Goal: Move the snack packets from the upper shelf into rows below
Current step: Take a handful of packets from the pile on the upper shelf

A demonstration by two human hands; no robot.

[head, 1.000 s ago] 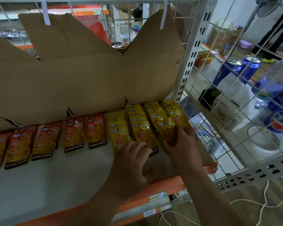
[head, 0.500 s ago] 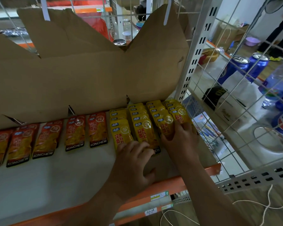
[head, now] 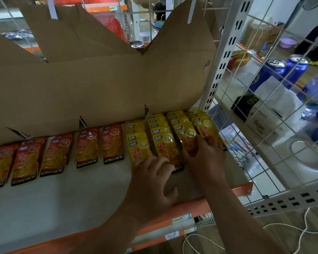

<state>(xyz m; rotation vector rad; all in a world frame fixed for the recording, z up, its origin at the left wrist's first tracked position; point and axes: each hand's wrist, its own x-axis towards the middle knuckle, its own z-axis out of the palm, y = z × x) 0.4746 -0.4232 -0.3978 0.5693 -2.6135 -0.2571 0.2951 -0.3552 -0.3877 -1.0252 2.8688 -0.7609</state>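
Yellow snack packets (head: 165, 136) lie in several overlapping rows at the right end of the white shelf (head: 44, 202). Red-orange KONCHEW packets (head: 88, 147) lie side by side to their left. My left hand (head: 154, 178) rests with relaxed fingers on the lower edge of the front yellow packets. My right hand (head: 204, 158) lies flat on the front packets of the two right-hand yellow rows, covering their lower halves.
A flattened cardboard sheet (head: 99, 79) stands behind the packets. A white perforated post (head: 220, 70) and wire mesh (head: 275, 125) close off the right side. Beyond the mesh stand blue cans (head: 272, 70) and bottles. The shelf has an orange front rail (head: 191, 204).
Both hands have stayed on the yellow packets; the right hand shifted slightly along the right-hand rows. The camera moved a little.
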